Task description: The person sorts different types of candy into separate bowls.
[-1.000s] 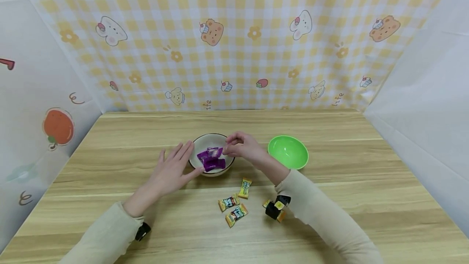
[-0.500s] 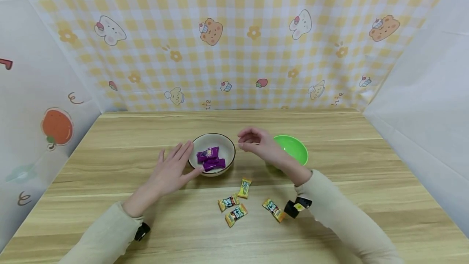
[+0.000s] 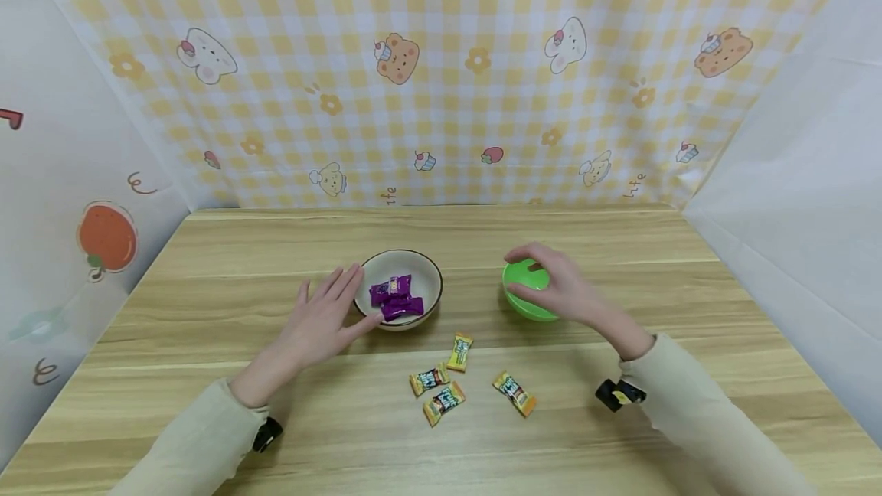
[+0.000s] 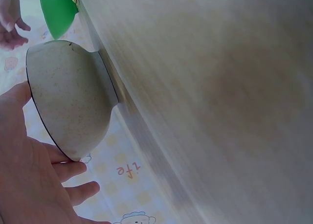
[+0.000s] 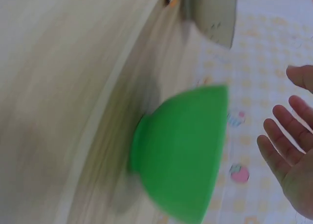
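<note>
My left hand (image 3: 321, 329) rests spread against the round, cream, dark-rimmed bowl (image 3: 425, 282); my right hand (image 3: 563, 286), spread above the round, glossy green bowl (image 3: 529, 311), should make only light, even contact.

Cream bowl (image 3: 393, 262) with purple-wrapped candies (image 3: 398, 298) inside, green bowl (image 3: 521, 274) to its right

Cream: upright on its foot, thin dark line along the rim, brown specks over the pale outer wall; candies shiny, low and overlapping, toward the near side of the interior. Green: bright, plain-walled, also upright on a narrow foot, apart from the cream bowl, inside partly hidden in the head view.
</note>
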`<act>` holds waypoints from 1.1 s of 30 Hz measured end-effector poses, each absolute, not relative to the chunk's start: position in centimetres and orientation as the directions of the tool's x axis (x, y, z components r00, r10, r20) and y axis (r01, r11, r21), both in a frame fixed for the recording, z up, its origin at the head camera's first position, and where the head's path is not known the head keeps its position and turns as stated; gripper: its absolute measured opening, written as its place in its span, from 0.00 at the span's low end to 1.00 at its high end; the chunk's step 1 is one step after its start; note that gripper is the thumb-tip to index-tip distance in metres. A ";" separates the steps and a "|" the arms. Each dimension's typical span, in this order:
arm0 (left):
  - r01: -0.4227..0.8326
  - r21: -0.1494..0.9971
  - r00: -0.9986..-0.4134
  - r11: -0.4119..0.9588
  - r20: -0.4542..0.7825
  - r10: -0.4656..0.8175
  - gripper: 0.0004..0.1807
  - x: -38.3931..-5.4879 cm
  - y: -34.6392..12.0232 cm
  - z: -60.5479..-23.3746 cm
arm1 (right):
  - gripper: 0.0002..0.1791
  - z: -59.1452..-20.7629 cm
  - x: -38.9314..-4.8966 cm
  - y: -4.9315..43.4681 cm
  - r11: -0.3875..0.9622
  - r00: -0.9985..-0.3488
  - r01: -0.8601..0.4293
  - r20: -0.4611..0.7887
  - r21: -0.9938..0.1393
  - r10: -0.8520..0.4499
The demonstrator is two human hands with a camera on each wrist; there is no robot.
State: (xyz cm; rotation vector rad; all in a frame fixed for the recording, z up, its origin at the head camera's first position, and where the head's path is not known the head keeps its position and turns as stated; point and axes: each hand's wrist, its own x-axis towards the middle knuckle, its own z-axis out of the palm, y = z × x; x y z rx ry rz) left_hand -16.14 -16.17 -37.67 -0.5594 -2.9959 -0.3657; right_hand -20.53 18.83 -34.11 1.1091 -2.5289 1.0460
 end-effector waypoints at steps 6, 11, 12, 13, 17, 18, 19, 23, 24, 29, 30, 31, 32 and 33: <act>0.364 0.227 -0.931 0.903 0.114 0.346 0.46 -16.1 -16.1 -37.6 | 0.25 -35.0 -20.8 21.4 0.538 -0.651 -0.759 0.447 -0.365 -0.614; 0.363 0.228 -0.931 0.903 0.113 0.346 0.46 -16.1 -16.1 -37.6 | 0.33 -35.6 -20.9 23.1 0.580 -0.659 -0.751 0.413 -0.316 -0.628; 0.363 0.227 -0.931 0.904 0.114 0.346 0.46 -16.1 -16.1 -37.6 | 0.36 -35.7 -21.0 23.4 0.593 -0.667 -0.743 0.401 -0.309 -0.627; 0.363 0.228 -0.931 0.904 0.114 0.345 0.46 -16.1 -16.1 -37.6 | 0.38 -35.8 -21.1 23.7 0.607 -0.675 -0.736 0.389 -0.300 -0.627; 0.364 0.229 -0.931 0.903 0.119 0.346 0.46 -16.0 -16.1 -37.6 | 0.43 -35.9 -21.3 24.8 0.655 -0.704 -0.707 0.347 -0.267 -0.619; 0.364 0.230 -0.931 0.902 0.118 0.345 0.46 -16.0 -16.1 -37.6 | 0.44 -35.9 -21.4 25.0 0.662 -0.710 -0.701 0.336 -0.264 -0.618; 0.364 0.231 -0.931 0.902 0.118 0.346 0.46 -16.0 -16.1 -37.6 | 0.45 -36.0 -21.4 25.2 0.669 -0.716 -0.696 0.325 -0.261 -0.618; 0.364 0.229 -0.931 0.903 0.118 0.345 0.46 -16.0 -16.1 -37.6 | 0.49 -36.0 -21.5 25.7 0.692 -0.745 -0.667 0.272 -0.275 -0.610; 0.363 0.229 -0.931 0.903 0.117 0.345 0.46 -16.0 -16.1 -37.6 | 0.50 -36.0 -21.5 25.8 0.697 -0.751 -0.660 0.259 -0.280 -0.607; 0.361 0.235 -0.932 0.902 0.116 0.343 0.46 -16.0 -16.1 -37.6 | 0.51 -36.2 -21.5 26.0 0.721 -0.779 -0.626 0.198 -0.297 -0.595; 0.362 0.235 -0.932 0.902 0.115 0.344 0.46 -16.0 -16.1 -37.6 | 0.51 -36.2 -21.5 26.0 0.727 -0.785 -0.618 0.184 -0.301 -0.591; 0.362 0.236 -0.932 0.902 0.114 0.345 0.46 -16.0 -16.1 -37.6 | 0.50 -36.2 -21.5 26.0 0.732 -0.790 -0.611 0.172 -0.301 -0.589; 0.364 0.236 -0.931 0.901 0.115 0.346 0.46 -16.0 -16.1 -37.6 | 0.50 -36.3 -21.5 26.0 0.737 -0.794 -0.605 0.161 -0.302 -0.586; 0.365 0.237 -0.931 0.900 0.116 0.347 0.46 -16.0 -16.1 -37.6 | 0.50 -36.3 -21.5 26.0 0.741 -0.798 -0.600 0.152 -0.302 -0.583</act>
